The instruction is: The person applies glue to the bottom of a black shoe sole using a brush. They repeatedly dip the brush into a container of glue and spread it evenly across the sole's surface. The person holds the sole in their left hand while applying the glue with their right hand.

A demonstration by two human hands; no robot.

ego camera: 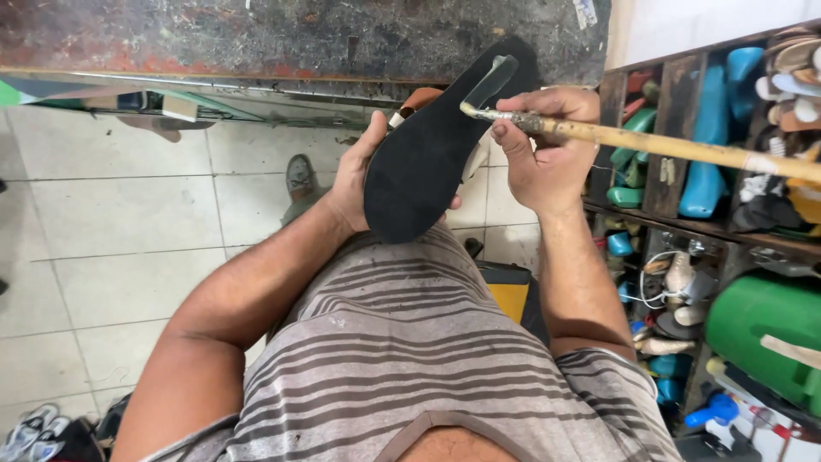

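My left hand (351,175) grips a shoe turned sole-up, its flat black sole (428,162) facing me, toe end near my chest. A glossy wet streak (492,81) runs along the sole's far end. My right hand (547,145) is closed around a long wooden-handled brush (650,141) whose crusted tip (469,109) touches the sole beside the wet streak. The handle sticks out to the right past the shelves.
A worn dark workbench (299,38) spans the top. Wooden shelves (667,162) at right hold blue and green shoe lasts and soles. A green container (761,338) sits lower right. White floor tiles (120,231) lie left, with a grey shoe (299,180) on them.
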